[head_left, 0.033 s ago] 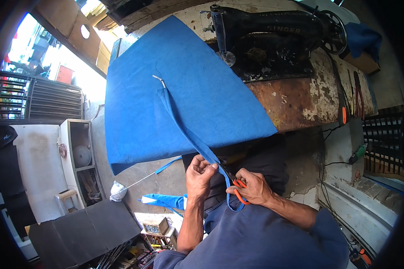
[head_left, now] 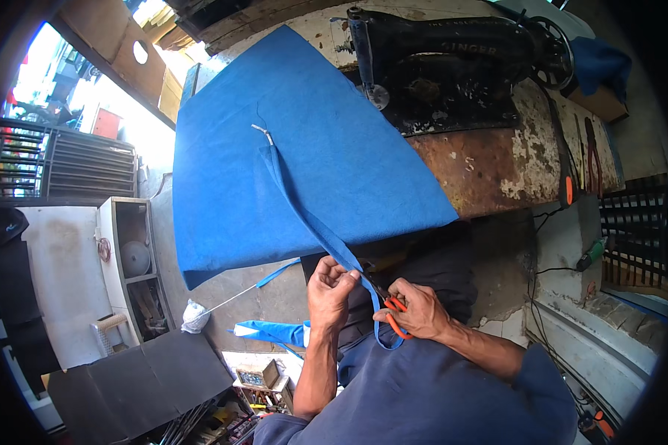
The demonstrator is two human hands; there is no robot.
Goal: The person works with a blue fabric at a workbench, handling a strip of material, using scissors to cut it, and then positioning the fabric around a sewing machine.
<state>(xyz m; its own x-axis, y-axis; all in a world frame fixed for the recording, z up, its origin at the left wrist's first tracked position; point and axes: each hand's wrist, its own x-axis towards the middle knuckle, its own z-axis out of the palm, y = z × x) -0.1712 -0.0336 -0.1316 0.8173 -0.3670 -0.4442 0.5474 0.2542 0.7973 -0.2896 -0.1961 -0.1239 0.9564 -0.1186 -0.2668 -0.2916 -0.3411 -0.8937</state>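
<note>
My left hand point(head_left: 329, 293) pinches a long narrow strip of blue fabric point(head_left: 313, 228) between thumb and fingers. In my right hand point(head_left: 416, 310) are scissors with orange handles point(head_left: 397, 304), their dark blades lying along the strip just right of my left fingertips. Whether the blades are cutting into the cloth cannot be made out. Below the scissors, the strip's near end hangs in a loop by the handles. Its far end, with a white cord tip point(head_left: 263, 133) sticking out, rests on a large blue fabric sheet point(head_left: 230, 193) spread over the table.
A black sewing machine point(head_left: 438, 59) stands on the worn table point(head_left: 490, 170), beyond the sheet. Hand tools, including pliers point(head_left: 592, 148), lie at the table's right. Left are an open cabinet point(head_left: 135, 274) and a black panel point(head_left: 141, 378). A white bundle point(head_left: 194, 317) sits on the floor.
The scissors have shifted very slightly in my right hand. My left hand and the blue strip stay in place.
</note>
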